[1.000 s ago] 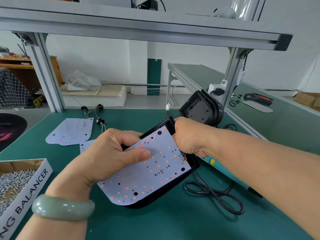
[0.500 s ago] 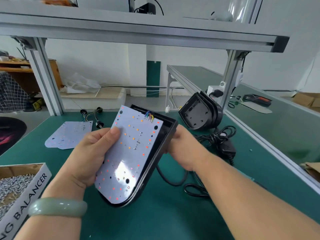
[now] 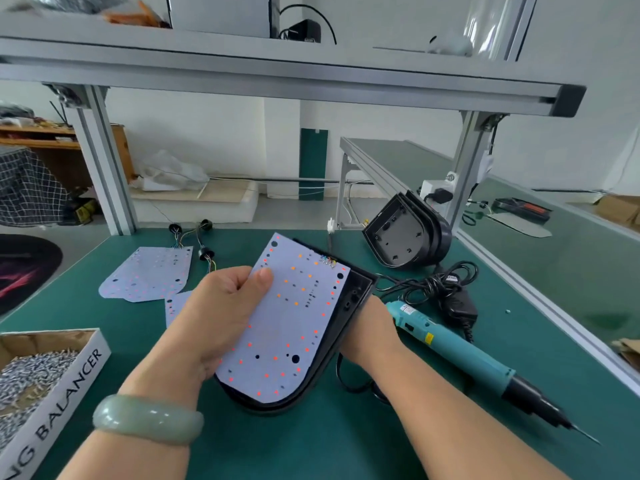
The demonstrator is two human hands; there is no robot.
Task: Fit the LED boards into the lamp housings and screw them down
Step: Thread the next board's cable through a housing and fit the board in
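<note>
Board seating: left hand [image 3: 221, 317] pinched LED board [image 3: 294, 323] onto lamp housing [image 3: 357, 292]; right hand [image 3: 370, 336] supported beneath, fingers hidden. Next, likely: press board flush.

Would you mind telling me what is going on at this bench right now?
A person is fitting an LED board into a black lamp housing, held tilted above the green bench. The left hand pinches the board, thumb on its face; the right hand holds the housing from its right side. The electric screwdriver lies untouched on the bench at the right and the box of screws sits at the left, so screwing apparently has not started.
</note>
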